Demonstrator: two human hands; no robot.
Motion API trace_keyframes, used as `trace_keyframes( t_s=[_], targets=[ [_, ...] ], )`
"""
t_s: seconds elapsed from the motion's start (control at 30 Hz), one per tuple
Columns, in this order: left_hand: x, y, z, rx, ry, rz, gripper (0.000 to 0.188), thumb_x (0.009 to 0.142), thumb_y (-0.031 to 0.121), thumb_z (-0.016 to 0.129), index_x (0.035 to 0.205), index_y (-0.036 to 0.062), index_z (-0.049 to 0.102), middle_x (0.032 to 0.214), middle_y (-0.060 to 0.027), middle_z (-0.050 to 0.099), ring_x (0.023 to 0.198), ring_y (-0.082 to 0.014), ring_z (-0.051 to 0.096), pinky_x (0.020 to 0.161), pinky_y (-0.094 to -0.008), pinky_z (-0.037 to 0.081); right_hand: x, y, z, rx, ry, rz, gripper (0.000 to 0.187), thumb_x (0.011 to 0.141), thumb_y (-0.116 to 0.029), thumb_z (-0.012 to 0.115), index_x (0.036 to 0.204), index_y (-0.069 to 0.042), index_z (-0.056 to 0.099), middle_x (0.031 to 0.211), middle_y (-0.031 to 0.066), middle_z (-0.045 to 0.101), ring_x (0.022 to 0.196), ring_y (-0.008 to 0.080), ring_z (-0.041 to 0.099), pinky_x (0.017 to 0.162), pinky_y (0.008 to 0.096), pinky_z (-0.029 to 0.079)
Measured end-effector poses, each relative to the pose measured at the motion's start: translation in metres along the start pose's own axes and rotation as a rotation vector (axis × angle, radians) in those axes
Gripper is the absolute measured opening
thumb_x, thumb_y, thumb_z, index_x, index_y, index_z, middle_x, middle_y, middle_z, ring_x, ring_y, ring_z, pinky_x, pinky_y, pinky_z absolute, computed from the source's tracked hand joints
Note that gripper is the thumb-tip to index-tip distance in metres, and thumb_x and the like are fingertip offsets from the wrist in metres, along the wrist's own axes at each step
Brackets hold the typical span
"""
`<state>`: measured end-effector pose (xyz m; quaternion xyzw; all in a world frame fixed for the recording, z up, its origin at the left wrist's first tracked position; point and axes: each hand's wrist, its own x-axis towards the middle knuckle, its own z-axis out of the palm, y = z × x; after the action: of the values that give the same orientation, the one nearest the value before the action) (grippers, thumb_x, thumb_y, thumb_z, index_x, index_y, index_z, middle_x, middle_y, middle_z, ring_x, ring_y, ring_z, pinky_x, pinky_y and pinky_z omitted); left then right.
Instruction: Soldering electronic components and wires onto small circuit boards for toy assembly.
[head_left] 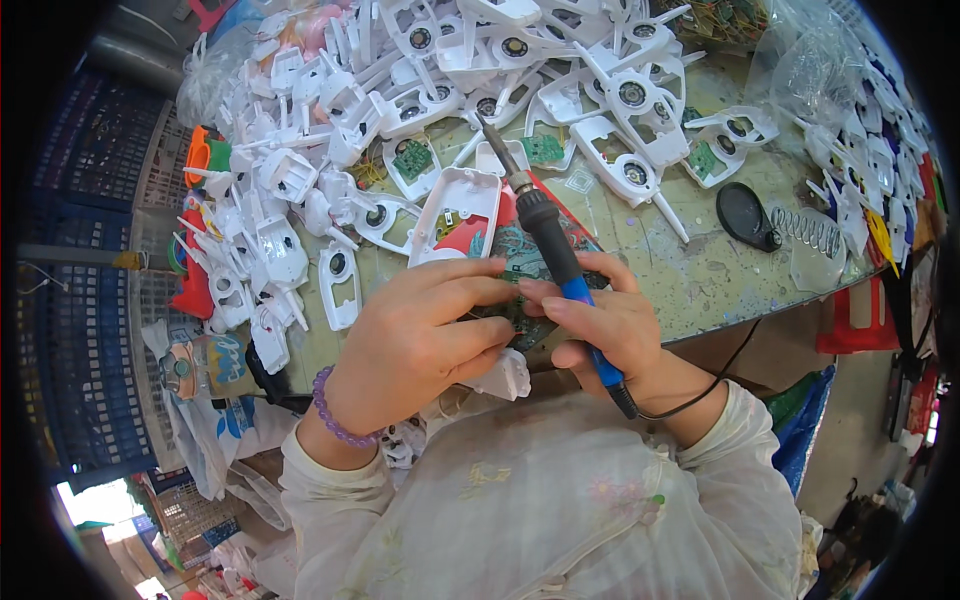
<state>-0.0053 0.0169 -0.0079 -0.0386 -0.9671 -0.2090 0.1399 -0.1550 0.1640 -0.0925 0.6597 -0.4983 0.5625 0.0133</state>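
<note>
My right hand [610, 315] is closed around the blue-and-black handle of a soldering iron [545, 225]; its metal tip points up and away from me. My left hand [430, 315], with a purple bead bracelet [338, 415] at the wrist, pinches a small green circuit board [514, 272], partly hidden by fingers. The right fingertips meet the board's other side. Just beyond the left fingers lies an open white plastic housing [456, 205]. A white plastic part [502, 377] shows below the left hand, near the table edge.
White plastic housings [430, 60] with round black speakers pile up across the back and left of the table [690, 275]. A black oval piece [745, 215] and a coiled metal spring [808, 232] lie at right. The iron's black cord [720, 375] loops beside my right forearm.
</note>
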Motion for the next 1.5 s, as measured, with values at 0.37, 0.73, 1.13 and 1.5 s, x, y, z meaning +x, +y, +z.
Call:
trace_keyframes(
  t_s=[0.37,0.73,1.13,1.5],
  targets=[
    [-0.004,0.009,0.003,0.053,-0.002,-0.047,0.020,0.066,0.005,0.072,0.084,0.0052,0.064,0.101,-0.0068,0.065,0.104,-0.0285,0.063,0.076,-0.0346,0.054,-0.002,0.000,0.002,-0.004,0.018,-0.008,0.051,0.076,-0.016,0.074,0.122,-0.009,0.052,0.103,0.0100,0.069,0.086,0.0201,0.068,0.095,0.0429,0.041],
    [-0.002,0.017,0.003,0.080,-0.018,-0.112,0.018,0.066,0.006,0.072,0.082,0.0046,0.065,0.098,-0.0070,0.066,0.103,-0.0286,0.064,0.076,-0.0357,0.053,-0.002,0.001,0.001,0.038,0.026,-0.011,0.050,0.076,-0.015,0.074,0.121,-0.008,0.052,0.099,0.0089,0.069,0.087,0.0217,0.068,0.095,0.0441,0.040],
    [-0.002,0.018,0.002,0.067,-0.031,-0.115,0.015,0.067,0.005,0.072,0.081,0.0037,0.065,0.101,-0.0082,0.065,0.106,-0.0286,0.063,0.074,-0.0348,0.054,-0.001,0.001,0.000,0.050,0.014,0.007,0.051,0.075,-0.014,0.074,0.121,-0.008,0.053,0.102,0.0095,0.069,0.085,0.0214,0.068,0.095,0.0441,0.040],
    [-0.003,0.017,0.003,0.061,-0.032,-0.117,0.012,0.070,0.005,0.070,0.081,0.0027,0.065,0.102,-0.0101,0.065,0.106,-0.0286,0.063,0.076,-0.0342,0.054,-0.007,0.016,-0.021,-0.067,0.004,-0.193,0.055,0.087,-0.050,0.056,0.121,-0.009,0.048,0.101,0.0130,0.068,0.079,0.0281,0.064,0.082,0.0459,0.045]
  ],
)
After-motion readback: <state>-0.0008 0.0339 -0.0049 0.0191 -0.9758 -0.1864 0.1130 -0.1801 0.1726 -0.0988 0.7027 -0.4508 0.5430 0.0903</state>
